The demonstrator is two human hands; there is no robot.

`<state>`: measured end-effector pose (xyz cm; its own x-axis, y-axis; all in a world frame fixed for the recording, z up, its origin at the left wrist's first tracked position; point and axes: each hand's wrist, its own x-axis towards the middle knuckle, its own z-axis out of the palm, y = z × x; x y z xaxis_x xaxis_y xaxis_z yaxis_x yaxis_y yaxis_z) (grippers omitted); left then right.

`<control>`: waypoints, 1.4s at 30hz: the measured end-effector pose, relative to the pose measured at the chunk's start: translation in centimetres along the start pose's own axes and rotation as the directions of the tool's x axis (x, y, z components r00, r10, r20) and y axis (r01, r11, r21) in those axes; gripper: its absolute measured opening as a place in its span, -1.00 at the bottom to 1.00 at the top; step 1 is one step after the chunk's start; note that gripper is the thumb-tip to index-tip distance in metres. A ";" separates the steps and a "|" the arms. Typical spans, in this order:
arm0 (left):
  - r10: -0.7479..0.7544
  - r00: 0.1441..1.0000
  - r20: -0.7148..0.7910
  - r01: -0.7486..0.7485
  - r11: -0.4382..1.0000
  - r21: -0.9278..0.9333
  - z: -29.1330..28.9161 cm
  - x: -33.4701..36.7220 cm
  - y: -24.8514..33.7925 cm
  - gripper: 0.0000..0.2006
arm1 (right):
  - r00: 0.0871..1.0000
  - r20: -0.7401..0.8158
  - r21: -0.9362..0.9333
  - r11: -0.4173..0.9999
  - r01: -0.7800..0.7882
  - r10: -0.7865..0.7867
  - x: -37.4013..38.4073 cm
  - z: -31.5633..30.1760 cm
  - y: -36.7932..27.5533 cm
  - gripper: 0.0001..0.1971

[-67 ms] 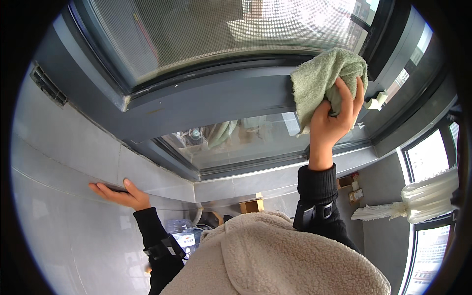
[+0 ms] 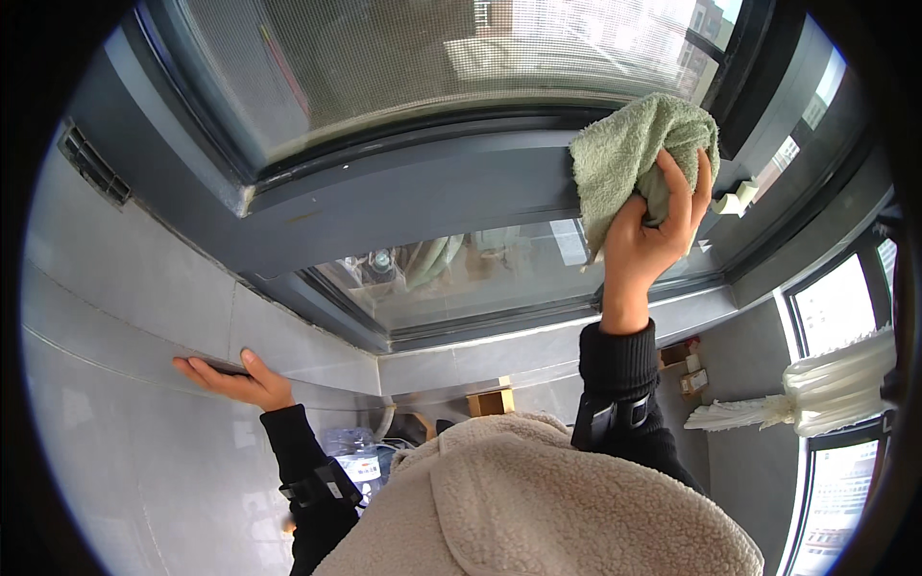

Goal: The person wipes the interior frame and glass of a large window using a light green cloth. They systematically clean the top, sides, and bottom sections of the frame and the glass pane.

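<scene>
- Two bare hands in black knit cuffs reach forward, past a beige fleece garment (image 2: 567,490) below them.
- The right hand (image 2: 645,248) is curled, fingers bent and thumb tucked in, gripping a bunched green terry cloth (image 2: 611,158).
- The cloth spreads above and to the left of that hand, seemingly against the grey window frame (image 2: 413,197); its lower corner hangs over the glass pane (image 2: 519,274).
- Above the cloth is the mesh screen (image 2: 384,77); just right of the hand sits a small white fitting (image 2: 737,198).
- The left hand (image 2: 248,384) is well apart, beside the grey tiled wall (image 2: 115,317), fingers stretched and thumb raised. A dark strip shows between them; whether it is something held or a reflection, I cannot tell.
- Handling advice, as a judgement: spread the folds so more cloth lies flat beneath the right fingers, and press evenly along the bar.
- Tuck the loose corner under the palm, ease off beside the white fitting, and press lightly near the mesh, which may give.
</scene>
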<state>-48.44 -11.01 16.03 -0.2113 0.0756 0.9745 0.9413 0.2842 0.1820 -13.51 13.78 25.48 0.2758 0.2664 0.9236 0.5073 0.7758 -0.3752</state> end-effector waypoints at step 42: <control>0.081 0.996 -0.040 -0.079 0.996 0.048 0.0 -0.9 -1.8 -0.31 | 0.931 0.233 0.006 0.958 0.288 -0.281 -12.8 7.3 -8.4 -0.63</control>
<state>-49.98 -11.62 14.77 -0.1234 0.0605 0.9905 0.9413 0.3233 0.0976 -27.24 8.04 17.39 -0.0758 0.1629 0.9837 0.5602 0.8231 -0.0931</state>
